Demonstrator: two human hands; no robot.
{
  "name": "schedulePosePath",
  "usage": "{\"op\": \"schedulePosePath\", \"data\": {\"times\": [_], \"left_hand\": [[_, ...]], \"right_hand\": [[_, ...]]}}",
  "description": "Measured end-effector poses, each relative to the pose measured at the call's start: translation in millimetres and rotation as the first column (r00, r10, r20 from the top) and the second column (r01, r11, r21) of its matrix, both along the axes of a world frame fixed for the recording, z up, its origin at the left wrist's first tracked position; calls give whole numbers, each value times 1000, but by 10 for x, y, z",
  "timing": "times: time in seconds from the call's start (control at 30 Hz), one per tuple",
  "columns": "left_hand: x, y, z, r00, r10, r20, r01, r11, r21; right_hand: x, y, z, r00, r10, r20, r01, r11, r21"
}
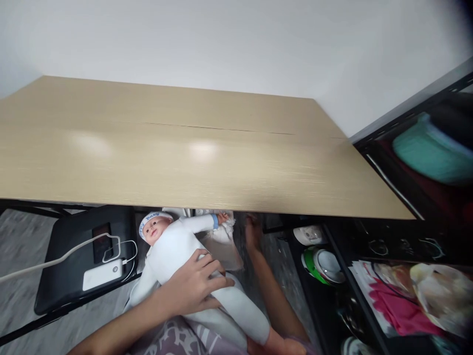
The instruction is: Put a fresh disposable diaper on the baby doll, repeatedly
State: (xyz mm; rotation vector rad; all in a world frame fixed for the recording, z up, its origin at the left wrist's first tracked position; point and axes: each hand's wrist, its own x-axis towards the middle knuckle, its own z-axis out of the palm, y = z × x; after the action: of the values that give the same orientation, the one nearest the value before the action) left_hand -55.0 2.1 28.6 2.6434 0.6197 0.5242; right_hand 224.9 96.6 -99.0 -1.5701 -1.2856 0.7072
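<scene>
A baby doll (173,251) in a white suit lies on its back across my lap, with lettering on its white headband. Over its belly and upper leg, my left hand (201,283) is wrapped with bent fingers, holding it against me. The doll's outstretched arm, with a blue cuff, reaches near the table edge. My right hand (253,229) reaches under the table, beside a whitish bag or cloth (221,241). Its fingers are dark and partly covered by the tabletop, so their grip does not show. Patterned purple fabric (173,340) covers my lap.
The wooden tabletop (185,162) spans the view ahead, against a white wall. At left a black case or stool (70,256) carries a white power bank (102,275) with cables. Dark shelves at right hold a green-and-white container (323,265), a pink cloth (404,308) and a teal bowl (436,150).
</scene>
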Motion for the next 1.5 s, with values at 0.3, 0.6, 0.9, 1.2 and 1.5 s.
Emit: {"op": "schedulePosePath", "data": {"times": [0.3, 0.6, 0.9, 1.2, 1.5], "left_hand": [[22, 23, 26, 999, -23, -24, 23, 999, -23], [-258, -213, -35, 932, 192, 307, -200, 980, -4], [-1794, -991, -1047, 436, 900, 5, -749, 366, -553], [-1379, -750, -385, 499, 866, -2, -612, 351, -708], [-1077, 323, 574, 787, 610, -91, -582, 686, -437]], "right_hand": [[-485, -333, 754, 768, 533, 355, -579, 815, 28], [-1238, 102, 981, 375, 731, 570, -660, 643, -389], [-1512, -51, 1434, 301, 647, 701, -811, 560, -169], [-870, -370, 1984, 515, 514, 686, -735, 677, 44], [93, -380, 1737, 749, 340, 569, -359, 930, -83]]}}
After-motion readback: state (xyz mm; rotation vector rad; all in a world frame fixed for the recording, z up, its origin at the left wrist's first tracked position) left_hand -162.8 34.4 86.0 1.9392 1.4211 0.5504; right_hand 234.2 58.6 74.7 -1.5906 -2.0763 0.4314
